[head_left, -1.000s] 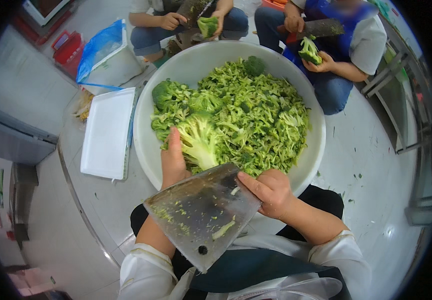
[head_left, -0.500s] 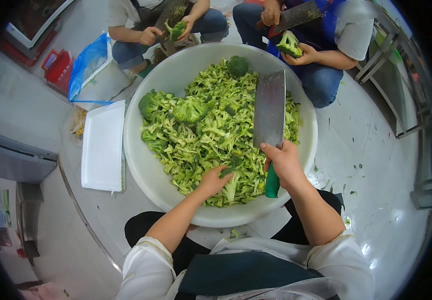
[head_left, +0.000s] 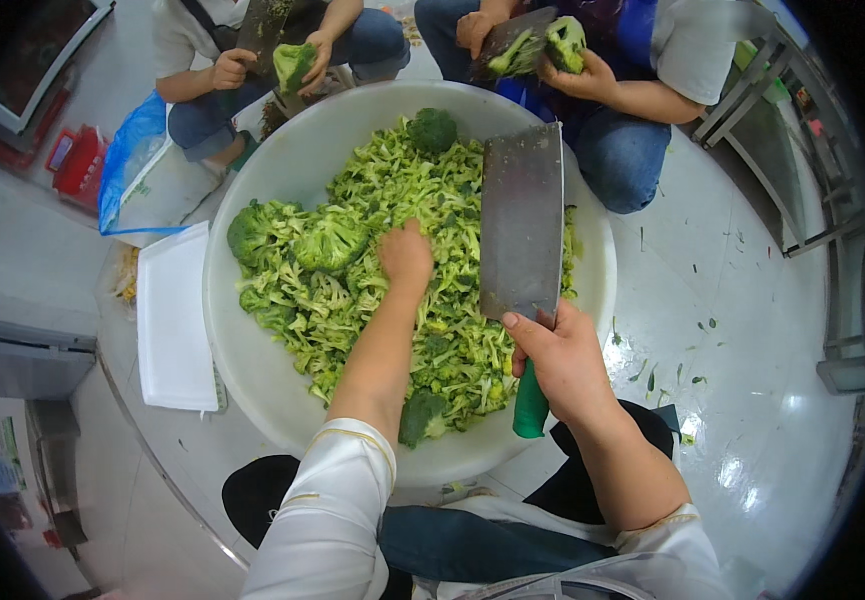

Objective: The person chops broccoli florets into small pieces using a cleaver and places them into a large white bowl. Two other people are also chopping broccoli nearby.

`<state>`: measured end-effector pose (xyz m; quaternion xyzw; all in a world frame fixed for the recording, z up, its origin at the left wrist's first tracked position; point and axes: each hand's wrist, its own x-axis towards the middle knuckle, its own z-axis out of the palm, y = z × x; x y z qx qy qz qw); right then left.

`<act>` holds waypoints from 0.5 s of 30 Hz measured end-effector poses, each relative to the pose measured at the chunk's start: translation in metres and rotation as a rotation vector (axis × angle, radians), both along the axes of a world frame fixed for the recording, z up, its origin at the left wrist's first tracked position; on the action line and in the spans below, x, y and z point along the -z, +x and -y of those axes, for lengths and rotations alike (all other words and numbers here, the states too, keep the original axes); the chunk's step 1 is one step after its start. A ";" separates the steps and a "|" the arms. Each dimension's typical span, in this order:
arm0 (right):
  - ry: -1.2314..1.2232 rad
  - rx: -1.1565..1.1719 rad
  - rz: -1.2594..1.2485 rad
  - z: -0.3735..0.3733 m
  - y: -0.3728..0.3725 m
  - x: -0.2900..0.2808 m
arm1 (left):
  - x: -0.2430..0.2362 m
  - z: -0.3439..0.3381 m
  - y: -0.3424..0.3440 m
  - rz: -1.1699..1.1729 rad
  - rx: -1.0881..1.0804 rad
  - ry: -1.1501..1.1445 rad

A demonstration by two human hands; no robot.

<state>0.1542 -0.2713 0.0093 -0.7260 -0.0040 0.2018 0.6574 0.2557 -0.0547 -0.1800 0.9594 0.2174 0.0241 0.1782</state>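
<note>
A large white basin (head_left: 243, 360) holds chopped green broccoli (head_left: 343, 310), with larger heads (head_left: 325, 245) at its left and back. My left hand (head_left: 406, 258) reaches into the pile near the middle, fingertips hidden among the pieces; whether it grips any cannot be told. My right hand (head_left: 563, 360) is closed on the green handle of a wide cleaver (head_left: 521, 220), whose blade points away from me over the basin's right side.
Two co-workers (head_left: 203, 50) (head_left: 688, 55) squat behind the basin, holding broccoli and cleavers. A white lid (head_left: 168, 320), blue-bagged bin (head_left: 153, 180) and red basket (head_left: 75, 160) stand left. A metal frame (head_left: 808, 240) is right; green scraps lie on the floor (head_left: 713, 330).
My left hand has left the large broccoli piece held earlier and reached farther into the pile. My right hand has swung the cleaver from sideways, close to me, to pointing away over the basin.
</note>
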 end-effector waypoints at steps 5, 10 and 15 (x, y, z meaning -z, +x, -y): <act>0.032 -0.032 -0.024 -0.008 -0.006 -0.005 | 0.009 -0.051 -0.016 0.193 -0.105 -0.478; -0.027 -0.156 0.201 -0.005 -0.014 0.005 | -0.088 -0.049 -0.070 0.359 -0.168 -1.022; -0.162 -0.308 0.325 -0.020 -0.033 0.012 | -0.150 -0.079 -0.143 0.488 -0.192 -1.548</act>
